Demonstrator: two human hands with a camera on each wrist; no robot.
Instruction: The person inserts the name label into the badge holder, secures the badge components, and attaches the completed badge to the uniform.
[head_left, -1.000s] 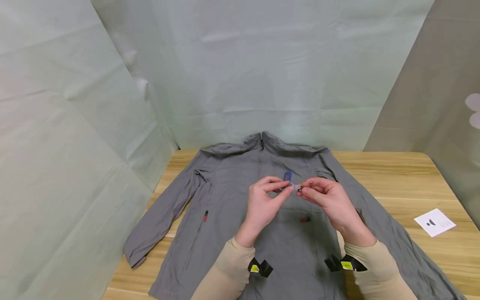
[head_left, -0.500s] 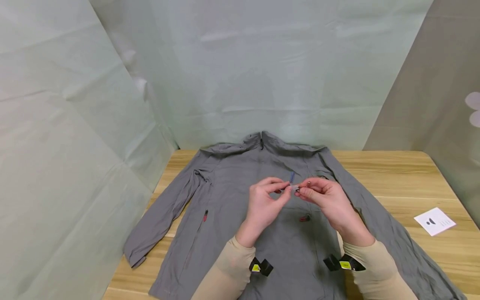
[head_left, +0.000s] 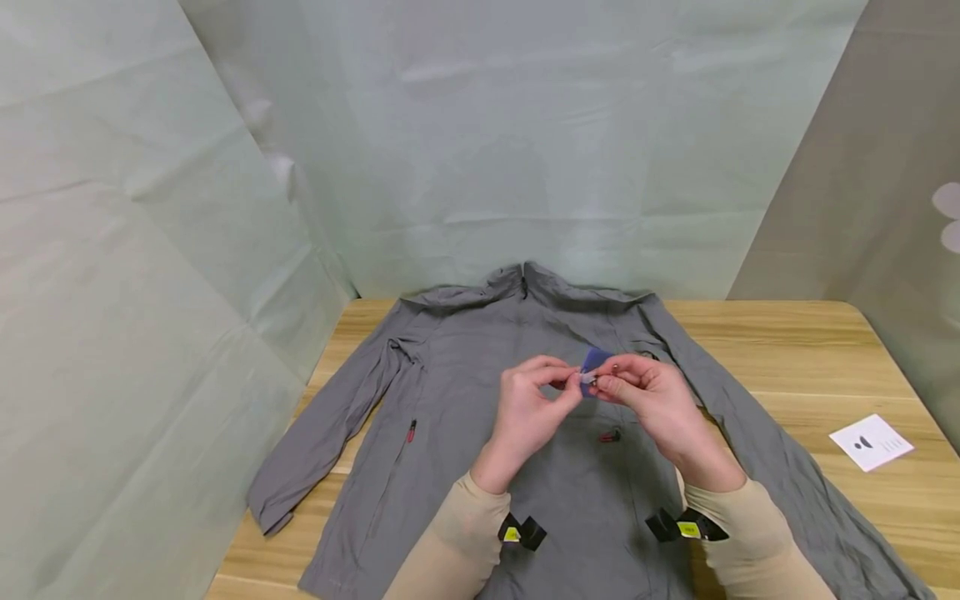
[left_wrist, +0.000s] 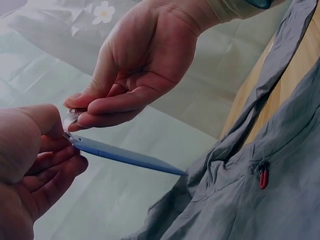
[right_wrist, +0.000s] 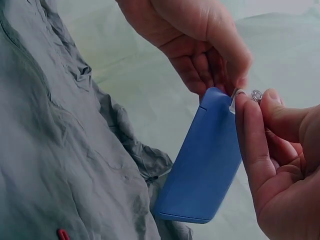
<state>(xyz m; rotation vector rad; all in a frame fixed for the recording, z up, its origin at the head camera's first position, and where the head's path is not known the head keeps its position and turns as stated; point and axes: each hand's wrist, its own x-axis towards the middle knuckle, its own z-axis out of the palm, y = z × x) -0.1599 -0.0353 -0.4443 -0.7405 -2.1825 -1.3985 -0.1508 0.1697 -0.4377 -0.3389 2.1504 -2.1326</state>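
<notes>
A flat blue badge holder (right_wrist: pixel 200 160) with rounded corners hangs between both hands, above the grey jacket (head_left: pixel 457 400). In the left wrist view the holder shows nearly edge-on. A short clear strap (right_wrist: pixel 233 103) runs from its top end and carries a small round metal snap (right_wrist: pixel 257 95). My left hand (head_left: pixel 528 408) pinches the strap where it meets the holder. With thumb and forefinger, my right hand (head_left: pixel 663 408) pinches the strap's other end at the metal part. The fingers hide most of the strap and metal piece.
The jacket lies spread on a wooden table (head_left: pixel 787 342), collar at the back and sleeves out to both sides. Red zipper pulls (head_left: pixel 610 436) show on its front. A white printed card (head_left: pixel 870 442) lies on the table at right. Pale sheeting (head_left: pixel 540 150) hangs behind.
The blue badge holder has turned from one face, through edge-on, to show a broad face again, and now sits slightly farther right. Both hands stay almost in place.
</notes>
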